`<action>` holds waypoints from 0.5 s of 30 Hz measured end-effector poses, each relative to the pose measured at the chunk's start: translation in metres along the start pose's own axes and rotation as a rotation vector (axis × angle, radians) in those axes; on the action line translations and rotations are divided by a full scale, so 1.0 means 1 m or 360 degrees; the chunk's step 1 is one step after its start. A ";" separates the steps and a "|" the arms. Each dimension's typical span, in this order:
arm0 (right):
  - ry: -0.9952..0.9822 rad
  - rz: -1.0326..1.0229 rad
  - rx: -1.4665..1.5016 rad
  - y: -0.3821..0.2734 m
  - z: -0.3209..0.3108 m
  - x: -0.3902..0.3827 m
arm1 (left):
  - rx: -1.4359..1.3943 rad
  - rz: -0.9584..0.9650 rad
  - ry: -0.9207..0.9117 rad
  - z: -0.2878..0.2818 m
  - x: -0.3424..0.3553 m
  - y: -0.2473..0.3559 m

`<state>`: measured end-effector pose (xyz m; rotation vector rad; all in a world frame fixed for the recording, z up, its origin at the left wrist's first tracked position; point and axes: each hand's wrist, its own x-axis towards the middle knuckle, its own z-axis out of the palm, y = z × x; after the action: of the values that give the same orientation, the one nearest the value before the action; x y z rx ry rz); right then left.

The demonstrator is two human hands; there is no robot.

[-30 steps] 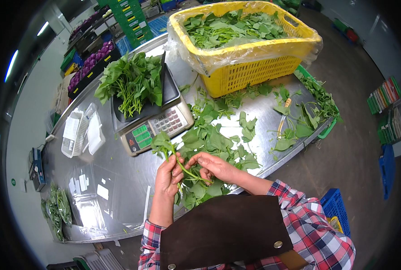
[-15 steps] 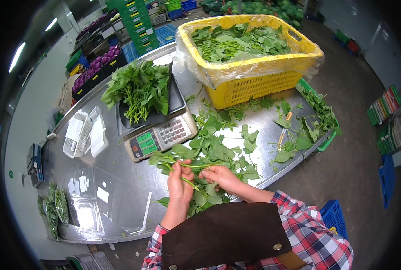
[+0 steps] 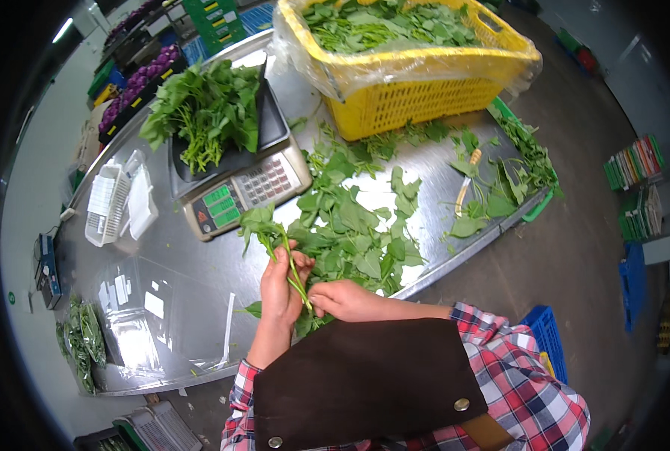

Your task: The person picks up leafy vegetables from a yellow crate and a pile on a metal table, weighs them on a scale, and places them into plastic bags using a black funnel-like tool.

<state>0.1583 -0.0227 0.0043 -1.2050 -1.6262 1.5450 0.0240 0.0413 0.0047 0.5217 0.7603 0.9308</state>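
My left hand (image 3: 278, 282) grips a small bunch of leafy green stems (image 3: 260, 225) with the leaves pointing away from me. My right hand (image 3: 342, 301) pinches the lower ends of those stems, close beside my left palm. Loose leaves and sprigs (image 3: 353, 225) lie spread on the steel table (image 3: 199, 293) just beyond my hands. A digital scale (image 3: 241, 192) stands to the left with a heap of greens (image 3: 211, 113) on its black tray. At the back, a yellow crate (image 3: 399, 105) lined with clear plastic holds more greens.
A white basket with trays (image 3: 117, 195) is on the left, bagged greens (image 3: 87, 338) at the near-left corner. A knife (image 3: 466, 180) lies at the right beside greens in a green crate (image 3: 538, 207). Purple vegetables (image 3: 136, 90) stand behind, a blue crate (image 3: 545, 334) at lower right.
The held stems now stand more upright, where half a second ago they slanted across. My right hand has moved down to their lower ends. The whole view has shifted slightly upward.
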 end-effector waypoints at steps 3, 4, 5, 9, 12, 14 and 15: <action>-0.0037 0.0131 0.0036 0.000 0.006 0.003 | 0.0256 -0.0018 0.0024 -0.004 -0.019 -0.013; 0.0034 0.0027 -0.0076 0.011 0.014 0.003 | 0.0293 -0.0044 0.0076 -0.005 -0.026 -0.017; 0.0091 -0.0097 -0.0205 0.017 0.020 0.006 | 0.0322 -0.0042 0.0129 -0.007 -0.032 -0.020; -0.0407 0.0185 -0.0350 0.013 0.004 0.000 | 0.0744 0.0157 0.0305 -0.028 -0.026 -0.006; -0.0388 0.0376 -0.0180 0.023 -0.005 -0.003 | 0.1360 0.0696 0.0732 -0.043 0.008 0.055; -0.0376 0.0506 -0.0164 0.023 -0.009 -0.001 | 0.1699 0.1241 0.0821 -0.037 0.040 0.102; -0.0329 0.0516 -0.0123 0.024 -0.008 -0.002 | 0.1713 0.1340 0.0841 -0.038 0.061 0.127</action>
<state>0.1714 -0.0229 -0.0170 -1.4477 -1.6960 1.8738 -0.0480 0.1609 0.0465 1.6645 1.5869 1.4154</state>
